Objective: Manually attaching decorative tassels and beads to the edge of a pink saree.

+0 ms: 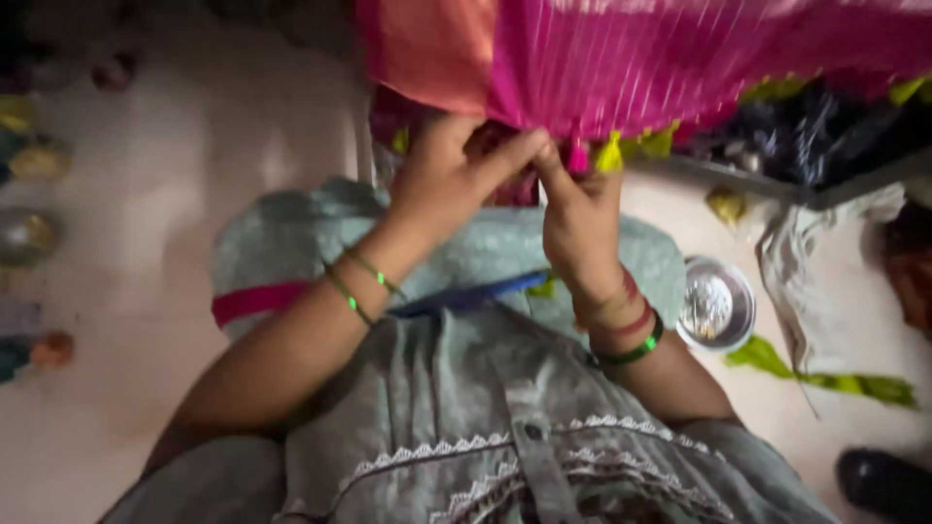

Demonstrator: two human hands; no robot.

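Left hand (447, 180) and right hand (580, 221), fingertips meeting, pinch the lower edge of one pink cloth (670, 58) overhead. Below: pale floor (184, 194), one round metal dish (716, 304), one green strip (825, 374).

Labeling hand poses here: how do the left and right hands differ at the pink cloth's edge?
The left hand reaches in from the lower left, index finger stretched toward the fringe; the right hand points upward, fingertips pinching near a yellow tassel. The left wrist wears thin green bangles; the right wrist wears thicker red and green bangles. Both hands meet at the lower edge of the pink cloth, fingertips close together.
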